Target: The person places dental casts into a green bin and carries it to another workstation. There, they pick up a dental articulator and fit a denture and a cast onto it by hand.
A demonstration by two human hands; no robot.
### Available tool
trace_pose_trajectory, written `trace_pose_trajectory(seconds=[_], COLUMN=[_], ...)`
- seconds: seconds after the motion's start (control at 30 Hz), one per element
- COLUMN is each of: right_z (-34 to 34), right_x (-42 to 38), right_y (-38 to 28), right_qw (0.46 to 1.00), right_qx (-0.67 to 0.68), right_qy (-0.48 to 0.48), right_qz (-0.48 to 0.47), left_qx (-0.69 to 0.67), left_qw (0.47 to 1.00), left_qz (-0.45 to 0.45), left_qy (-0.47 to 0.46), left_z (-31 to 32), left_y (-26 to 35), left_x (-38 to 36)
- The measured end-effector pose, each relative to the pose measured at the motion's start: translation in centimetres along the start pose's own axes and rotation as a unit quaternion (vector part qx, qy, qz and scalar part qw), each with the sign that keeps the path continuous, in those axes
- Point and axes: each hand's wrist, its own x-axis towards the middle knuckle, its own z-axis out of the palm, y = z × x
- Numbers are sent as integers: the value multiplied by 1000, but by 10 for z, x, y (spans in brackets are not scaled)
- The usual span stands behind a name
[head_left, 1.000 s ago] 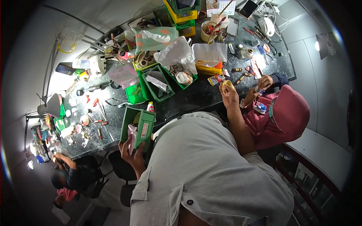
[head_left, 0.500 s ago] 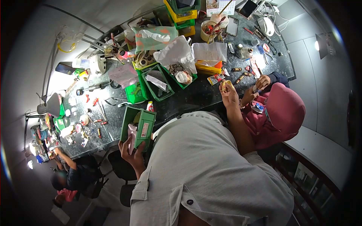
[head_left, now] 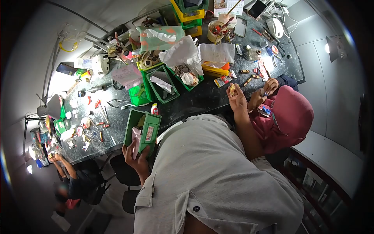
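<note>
My left hand grips a green plastic bin from below at the near edge of the dark worktable, with a pale plastic bag pinned against the bin's front. My right hand is raised over the table's right part and pinches a small yellowish round piece between its fingers. My grey shirt fills the lower middle of the view and hides my arms near the body.
A person in a dark red head covering sits close at my right, hands near mine. Green bins, yellow bins, papers, a cup of tools and small parts crowd the table. Another person sits far left.
My right hand has turned the yellowish piece more edge-on. The person at my right has leaned closer to my arm. My left hand and the bin have stayed put.
</note>
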Motion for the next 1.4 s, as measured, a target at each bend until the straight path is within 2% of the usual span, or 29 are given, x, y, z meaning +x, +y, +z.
trace_pose_trajectory(seconds=[0.6,1.0,1.3,1.4], right_z=[2,-6,-11,-9], right_x=[-3,-5,-6,-6], right_y=[-3,-1,1,0], right_qw=[999,999,1000,1000], right_qx=[-37,-23,-22,-17], right_qy=[-6,-32,-16,-22], right_qz=[-13,0,1,2], left_qx=[5,2,-3,3], left_qw=[1000,1000,1000,1000], left_qz=[-5,-11,-19,0], left_qy=[3,3,-6,-8], left_z=[1,1,0,-1], left_y=[-2,0,-1,-5], left_x=[2,6,7,8])
